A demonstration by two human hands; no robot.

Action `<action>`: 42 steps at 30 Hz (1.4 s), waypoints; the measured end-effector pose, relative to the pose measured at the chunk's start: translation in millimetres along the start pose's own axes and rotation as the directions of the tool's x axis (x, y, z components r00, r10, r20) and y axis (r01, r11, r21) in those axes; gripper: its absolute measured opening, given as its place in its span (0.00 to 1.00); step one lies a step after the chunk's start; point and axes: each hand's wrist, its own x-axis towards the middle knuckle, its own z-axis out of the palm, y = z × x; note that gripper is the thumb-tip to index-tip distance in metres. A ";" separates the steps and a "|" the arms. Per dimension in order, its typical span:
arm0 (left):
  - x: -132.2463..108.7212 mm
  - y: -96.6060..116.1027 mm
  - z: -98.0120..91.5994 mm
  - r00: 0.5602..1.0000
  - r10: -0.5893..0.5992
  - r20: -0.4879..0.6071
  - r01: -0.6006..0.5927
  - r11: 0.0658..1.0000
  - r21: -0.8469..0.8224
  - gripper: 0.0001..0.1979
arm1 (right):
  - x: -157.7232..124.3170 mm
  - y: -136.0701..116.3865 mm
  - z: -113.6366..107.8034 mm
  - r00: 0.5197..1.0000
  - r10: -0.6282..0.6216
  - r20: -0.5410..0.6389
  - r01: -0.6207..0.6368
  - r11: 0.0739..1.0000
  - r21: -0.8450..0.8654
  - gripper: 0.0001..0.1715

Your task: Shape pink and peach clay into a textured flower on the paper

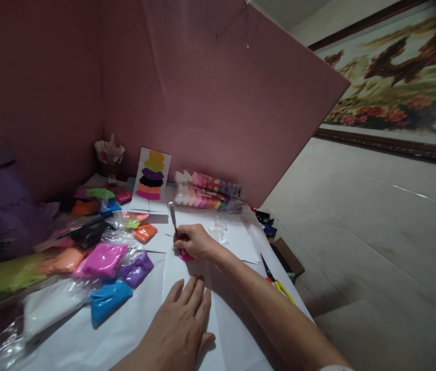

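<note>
Right hand (199, 243) pinches a thin tool (172, 212) at a pink patch (187, 257)

The fingers of the right hand are closed round the tool, which stands nearly upright with its silvery handle end sticking up above them. Its lower tip is hidden by the hand. The pink patch lies on white paper (170, 273), just under that hand. Nearer the person, the left hand (179, 324) is laid palm down on the same paper, open and gripping nothing.

To the left are plastic bags of coloured stuff: an orange bag (145, 232), a purple bag (137, 270), a blue bag (110, 301) and a bright pink bag (105, 259) among them. Beyond the tool, a card (136, 198) with stacked colour bands leans upright, beside wrapped packs (204, 191) of many colours. Scissors (285, 292) with yellow on the handles lie right of the right forearm.
</note>
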 end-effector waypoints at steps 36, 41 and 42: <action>-0.6 -1.7 -0.1 1.000 0.005 0.009 -0.005 1.000 -0.029 0.30 | 20.7 -4.2 -3.3 0.951 0.108 -0.290 -0.031 0.966 0.258 0.05; -1.0 -0.4 -0.1 1.000 -0.003 0.010 0.003 1.000 -0.028 0.30 | 0.8 -2.4 -9.2 0.970 0.082 -0.230 -0.020 0.966 0.260 0.04; -1.0 0.1 -0.1 1.000 -0.003 0.008 0.003 1.000 -0.027 0.30 | -2.8 -1.0 -9.1 0.971 0.078 -0.225 -0.020 0.967 0.253 0.04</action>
